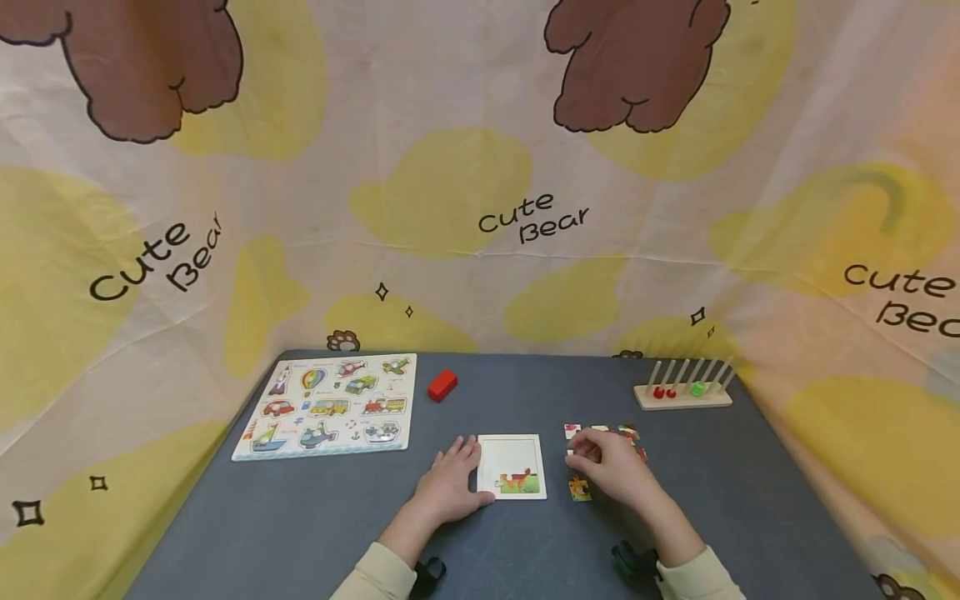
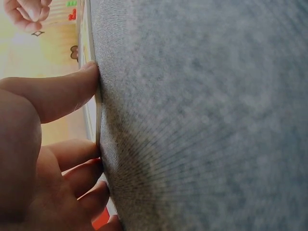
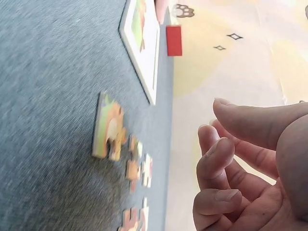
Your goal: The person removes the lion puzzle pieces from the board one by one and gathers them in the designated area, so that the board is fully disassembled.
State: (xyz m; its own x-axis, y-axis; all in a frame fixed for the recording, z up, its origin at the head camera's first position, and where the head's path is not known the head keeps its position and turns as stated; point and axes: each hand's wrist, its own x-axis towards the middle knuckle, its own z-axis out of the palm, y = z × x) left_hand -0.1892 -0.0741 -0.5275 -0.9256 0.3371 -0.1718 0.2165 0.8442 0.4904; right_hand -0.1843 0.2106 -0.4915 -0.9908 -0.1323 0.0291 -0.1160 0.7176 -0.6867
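My left hand [image 1: 448, 485] rests at the left side of a small white puzzle tray [image 1: 510, 452], fingers extended. In the left wrist view its thumb [image 2: 72, 91] and fingertips lie right along the tray's edge. Joined colourful pieces [image 1: 522, 482] fill the tray's lower right part. Over the loose jigsaw pieces to the right hovers my right hand [image 1: 617, 468], its fingers loosely bent. The right wrist view shows nothing between its thumb [image 3: 255, 118] and fingers. Nearest below it lies an orange and green jigsaw piece [image 3: 109, 129]; other pieces [image 3: 134, 169] lie beyond, partly hidden by the hand in the head view.
A large vehicle puzzle board [image 1: 322, 407] lies at the back left. Beside it is a red block [image 1: 442, 385]. A wooden peg stand [image 1: 682, 398] with red and green beads stands at the back right. A printed cloth [image 1: 450, 283] hangs behind the grey table [image 1: 300, 533].
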